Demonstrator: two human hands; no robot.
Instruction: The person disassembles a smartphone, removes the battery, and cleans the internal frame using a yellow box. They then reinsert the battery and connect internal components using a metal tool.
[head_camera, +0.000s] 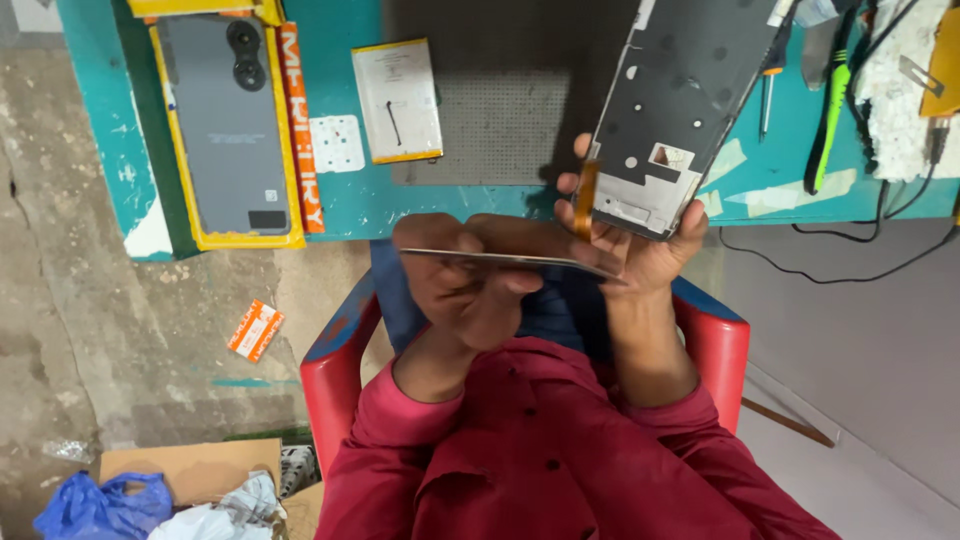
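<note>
Beyond both hands lies the teal bench (350, 205), the biggest thing in view, with a dark perforated mat (500, 110) on it just past the fingers. Far to the left of the hands, a grey phone (228, 125) rests back-up in a yellow box tray (190, 235); nearer, a flat battery pack (397, 100) with a yellow edge lies loose. To the right of the hands sit a green-handled tool (832, 110) and a small screwdriver (768, 95).

The right hand (645, 245) is closed around the lower end of a bare phone frame (680, 110), tilted up over the bench, an orange flex ribbon (586, 200) hanging at its edge. The left hand (465, 285) pinches a thin display panel (510, 260) seen edge-on, just below the frame.

Judging from this, the phone is already taken apart: panel and frame are separate and the battery is out. The two parts are not joined, so any fitting together remains.
</note>
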